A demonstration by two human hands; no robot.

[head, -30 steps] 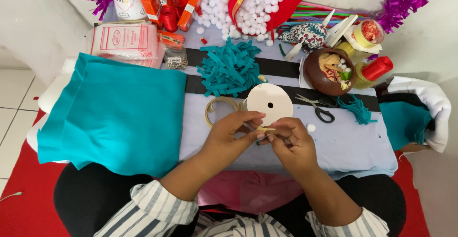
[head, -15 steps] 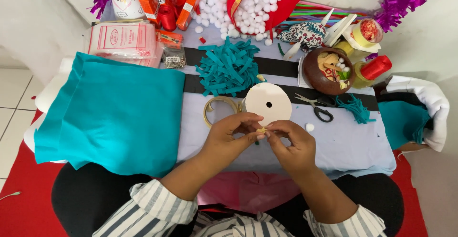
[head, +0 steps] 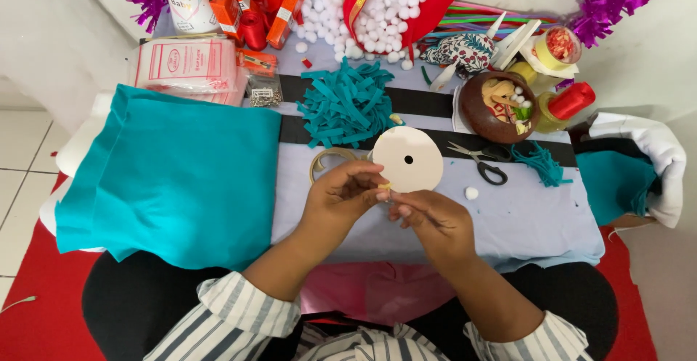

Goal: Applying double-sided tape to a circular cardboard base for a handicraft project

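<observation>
front: white disc [head: 407, 159] and tape ring [head: 328, 159] block, just beyond both hands
left: teal cloth [head: 174, 172] covers surface
right: open cloth strip; scissors [head: 481, 159], small white ball [head: 472, 193] nearby

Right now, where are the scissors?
In the head view the scissors lie on the table right of the white disc, below the brown bowl.

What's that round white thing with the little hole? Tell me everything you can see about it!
The round white disc looks like flat card or foam, with a small dark hole in its middle. It lies flat on the pale cloth-covered table, just past the fingertips of both hands. Its far edge overlaps a black stripe near the pile of teal felt strips. Its left edge covers part of a tan tape ring.
</observation>
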